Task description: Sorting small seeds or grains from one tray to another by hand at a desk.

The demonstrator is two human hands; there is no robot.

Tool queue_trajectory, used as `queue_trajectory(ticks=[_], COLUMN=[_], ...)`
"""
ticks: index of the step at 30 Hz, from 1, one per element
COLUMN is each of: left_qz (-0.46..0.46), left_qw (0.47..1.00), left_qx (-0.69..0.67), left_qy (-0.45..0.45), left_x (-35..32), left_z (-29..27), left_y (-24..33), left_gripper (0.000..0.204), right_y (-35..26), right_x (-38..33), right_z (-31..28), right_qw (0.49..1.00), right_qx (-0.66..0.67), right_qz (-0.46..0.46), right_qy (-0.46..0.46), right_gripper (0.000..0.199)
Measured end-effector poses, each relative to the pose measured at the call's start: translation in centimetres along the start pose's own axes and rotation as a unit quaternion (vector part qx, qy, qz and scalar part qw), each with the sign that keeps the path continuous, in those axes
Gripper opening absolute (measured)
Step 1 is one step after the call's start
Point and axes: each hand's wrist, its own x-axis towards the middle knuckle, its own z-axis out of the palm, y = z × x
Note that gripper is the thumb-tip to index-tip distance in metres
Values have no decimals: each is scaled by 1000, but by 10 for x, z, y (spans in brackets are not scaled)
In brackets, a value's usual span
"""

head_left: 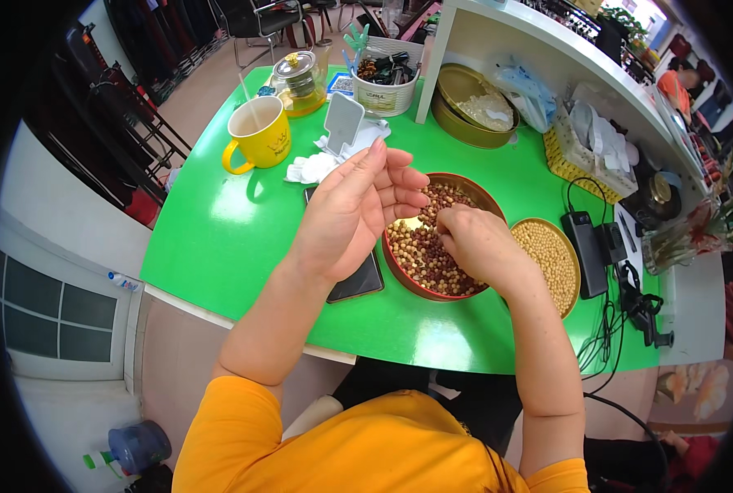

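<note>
Yellow ceramic marks the mug at the far left of the green table, with crumpled white tissue just to its right. Near the middle, the left hand is held cupped and palm-up, fingers loosely spread, above a dark phone. The round tin of mixed red and pale beans lies just right of it, and the right hand is lowered into it, fingertips pinched narrowly among the beans. A smaller tin of pale yellow beans touches its right side.
</note>
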Motion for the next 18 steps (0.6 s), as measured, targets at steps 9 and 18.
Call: queue_trajectory(ticks=[9,18], left_qz=[5,5], left_qw=[1000,1000], left_qx=[-10,-3], left_qy=[4,10], left_x=[0,1], left_z=[-1,-1], left_y=[1,0], left_gripper=[32,30], right_y=[16,1], right_x=[-47,-10], right_z=[-49,-23], right_qw=[984,987], right_qx=[24,137], right_qz=[138,-11], right_qy=[106,78], right_gripper=[11,13])
